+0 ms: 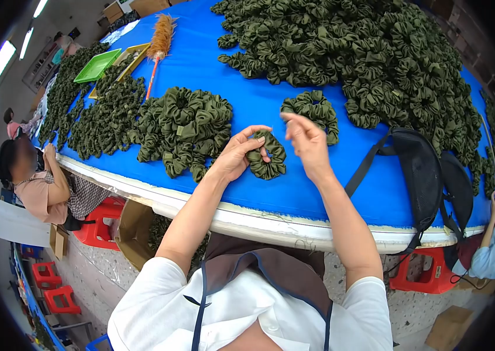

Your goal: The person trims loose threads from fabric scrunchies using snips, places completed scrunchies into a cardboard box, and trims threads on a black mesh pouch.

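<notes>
Our left hand (pixel 237 154) pinches round dark-green gathered-fabric scrunchie (pixel 275 167) between thumb and fingers, over blue tabletop (pixel 259 206), near its close edge. Our right hand (pixel 307 145) hovers just right of scrunchie, index finger extended, others curled; whether it grips anything thin, we cannot tell. Beyond scrunchie we see small green scrunchie cluster (pixel 331 124), then large green scrunchie heap (pixel 388 58); left, smaller green scrunchie pile (pixel 184 120); right, black fabric waist bag (pixel 414 175).

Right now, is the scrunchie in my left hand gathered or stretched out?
Gathered: the scrunchie shows bunched fabric folds all around its centre opening.
</notes>
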The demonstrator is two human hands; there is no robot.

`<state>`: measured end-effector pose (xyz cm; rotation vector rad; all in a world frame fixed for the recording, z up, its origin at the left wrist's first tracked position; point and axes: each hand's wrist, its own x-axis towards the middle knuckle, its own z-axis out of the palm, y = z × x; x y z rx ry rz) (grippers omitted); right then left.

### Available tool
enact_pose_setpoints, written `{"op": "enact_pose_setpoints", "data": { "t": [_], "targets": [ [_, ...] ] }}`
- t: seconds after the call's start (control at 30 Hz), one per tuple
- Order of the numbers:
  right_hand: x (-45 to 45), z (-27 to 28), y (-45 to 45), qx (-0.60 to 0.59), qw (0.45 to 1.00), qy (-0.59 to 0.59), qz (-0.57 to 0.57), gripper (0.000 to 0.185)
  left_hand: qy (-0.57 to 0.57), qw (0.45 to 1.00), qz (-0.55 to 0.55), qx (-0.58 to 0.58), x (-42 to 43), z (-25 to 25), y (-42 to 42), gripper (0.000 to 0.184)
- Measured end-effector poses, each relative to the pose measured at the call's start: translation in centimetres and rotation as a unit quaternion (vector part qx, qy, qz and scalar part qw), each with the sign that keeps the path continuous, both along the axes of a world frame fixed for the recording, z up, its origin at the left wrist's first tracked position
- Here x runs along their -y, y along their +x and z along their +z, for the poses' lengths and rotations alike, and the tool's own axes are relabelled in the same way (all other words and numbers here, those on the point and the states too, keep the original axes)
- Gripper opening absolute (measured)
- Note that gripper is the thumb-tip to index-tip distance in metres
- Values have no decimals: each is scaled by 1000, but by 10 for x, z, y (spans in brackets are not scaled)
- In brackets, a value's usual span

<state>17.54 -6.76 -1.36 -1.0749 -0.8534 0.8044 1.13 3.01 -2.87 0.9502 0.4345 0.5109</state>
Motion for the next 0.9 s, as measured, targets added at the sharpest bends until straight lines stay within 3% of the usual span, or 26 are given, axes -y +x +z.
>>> {"op": "enact_pose_setpoints", "data": {
  "t": [0.17, 0.23, 0.27, 0.33, 0.53, 0.67, 0.9],
  "targets": [
    [0, -1, 7, 2, 999, -26, -40, 26, -5, 1000, 3, -11, -2, -2, -2, 20],
    [-3, -12, 3, 65, 997, -47, 19, 25, -7, 1000, 6, -12, 0, -2, 1, 19],
    [-4, -12, -3, 64, 997, -48, 17, 25, -8, 1000, 9, -13, 2, -2, 3, 19],
    [-10, -12, -13, 171, 984, -43, 4, 22, -11, 1000, 16, -16, 5, -3, 4, 19],
    [-12, -15, 7, 13, 999, -34, -38, 18, -4, 1000, -14, -4, 5, -6, 2, 15],
    [-5, -13, 11, 98, 990, -52, -84, 16, -6, 1000, 14, -6, 5, -7, 2, 13],
    [7, 1, 0, 269, 957, -104, -25, 15, -25, 998, 52, -4, 2, -7, 0, 12]
  ]
}}
